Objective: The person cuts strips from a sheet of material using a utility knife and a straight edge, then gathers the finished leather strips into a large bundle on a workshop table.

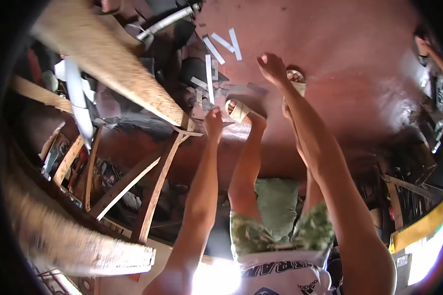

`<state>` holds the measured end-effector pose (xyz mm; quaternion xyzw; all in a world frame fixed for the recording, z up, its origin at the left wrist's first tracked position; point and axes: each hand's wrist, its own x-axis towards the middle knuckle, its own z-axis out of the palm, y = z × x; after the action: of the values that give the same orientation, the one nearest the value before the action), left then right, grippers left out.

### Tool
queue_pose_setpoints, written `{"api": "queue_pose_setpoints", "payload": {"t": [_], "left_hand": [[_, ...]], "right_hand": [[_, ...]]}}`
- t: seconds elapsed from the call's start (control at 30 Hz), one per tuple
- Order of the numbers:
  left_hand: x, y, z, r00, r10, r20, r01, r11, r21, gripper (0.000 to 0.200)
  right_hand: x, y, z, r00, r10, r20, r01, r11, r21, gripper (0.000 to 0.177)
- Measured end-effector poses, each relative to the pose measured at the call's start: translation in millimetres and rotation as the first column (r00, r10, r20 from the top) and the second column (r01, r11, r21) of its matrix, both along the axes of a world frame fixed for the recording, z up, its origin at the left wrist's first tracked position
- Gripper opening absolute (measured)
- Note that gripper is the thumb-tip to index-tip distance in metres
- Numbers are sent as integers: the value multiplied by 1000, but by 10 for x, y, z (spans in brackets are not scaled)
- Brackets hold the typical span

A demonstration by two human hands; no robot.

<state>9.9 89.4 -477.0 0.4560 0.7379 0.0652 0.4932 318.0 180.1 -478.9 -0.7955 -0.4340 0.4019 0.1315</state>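
My left hand (213,122) is low over the floor, its fingers closed at the lower end of a narrow white strip (209,78). That strip points away from me across dark scraps (200,97). Farther off, several similar pale strips (223,43) lie loose on the red floor. My right hand (272,68) is raised in front of my right foot, curled into a fist; what it holds, if anything, is hidden. Between my hands, my left foot in a light sandal (237,111) rests beside the scraps.
A wooden bench or table frame (157,187) with legs and braces fills the left side. Dark sheet scraps and a long white piece (78,101) lie around it. A green cushion or sack (276,204) is between my legs. Another person's limb (430,49) shows at the far right.
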Motion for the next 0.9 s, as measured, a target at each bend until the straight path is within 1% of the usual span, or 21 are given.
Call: {"api": "queue_pose_setpoints", "payload": {"t": [0.03,0.07,0.1,0.13,0.17,0.2,0.23,0.27,0.3,0.37,0.4,0.47,0.5,0.53,0.57,0.6,0.63,0.73,0.77,0.87,0.9], "left_hand": [[-39,178,-314,997,77,-1,-77,996,-47,21],[-189,263,-797,964,-138,-228,162,983,91,21],[-234,382,-1122,980,-88,-180,125,971,204,21],[-163,559,-1241,964,-83,-252,125,980,155,22],[-180,638,-1466,953,-130,-272,187,963,195,26],[-154,686,-1642,951,-79,-300,136,975,174,30],[-89,703,-1704,898,-163,-408,295,912,284,33],[0,712,-1747,887,-101,-451,242,933,267,34],[70,716,-1813,871,-40,-490,188,948,258,35],[147,688,-1842,869,40,-493,111,955,274,32],[165,662,-1830,856,14,-518,151,949,276,30],[162,578,-1768,839,-31,-543,217,934,282,23],[107,538,-1754,875,11,-484,168,931,324,20],[49,488,-1726,889,47,-456,117,938,325,17],[-13,435,-1688,900,84,-428,67,943,326,15],[-95,371,-1679,920,135,-369,16,926,378,11],[-189,313,-1671,899,119,-421,70,911,405,10],[-449,187,-1676,876,156,-457,38,921,388,11],[-518,159,-1698,878,191,-440,-29,936,350,12],[-622,103,-1839,843,180,-507,44,916,398,15],[-603,126,-1865,847,210,-489,30,899,437,20]], "right_hand": [[-81,113,-270,1000,-10,14,10,1000,-1,37],[-146,204,-537,1000,-2,9,2,999,33,37],[-226,285,-780,1000,7,6,-7,998,69,36],[-290,376,-971,996,0,92,-11,993,118,35],[-370,448,-1107,982,-4,189,-28,985,168,34],[-445,531,-1222,984,10,177,-38,987,155,34],[-512,629,-1315,982,-70,176,31,975,218,35],[-588,703,-1400,974,-151,169,98,953,288,37],[-654,753,-1478,977,-139,164,87,953,290,37],[-782,859,-1576,964,-114,238,31,944,328,75],[-825,858,-1728,952,-150,268,19,900,435,59],[-874,856,-1842,957,-127,260,4,903,429,53],[-896,851,-1877,959,-118,256,0,908,418,47],[-935,835,-1905,951,-141,276,-15,867,497,38],[-922,826,-1928,953,-131,272,-24,866,500,38],[-887,821,-1919,962,-70,263,-43,914,403,39],[-868,831,-1890,968,-11,249,-67,951,301,41],[-878,861,-1810,957,36,289,-122,951,283,43],[-882,866,-1786,948,69,310,-158,949,273,43],[-915,839,-2353,946,0,323,-120,929,350,32],[-934,828,-2243,946,7,324,-127,929,348,32]]}}
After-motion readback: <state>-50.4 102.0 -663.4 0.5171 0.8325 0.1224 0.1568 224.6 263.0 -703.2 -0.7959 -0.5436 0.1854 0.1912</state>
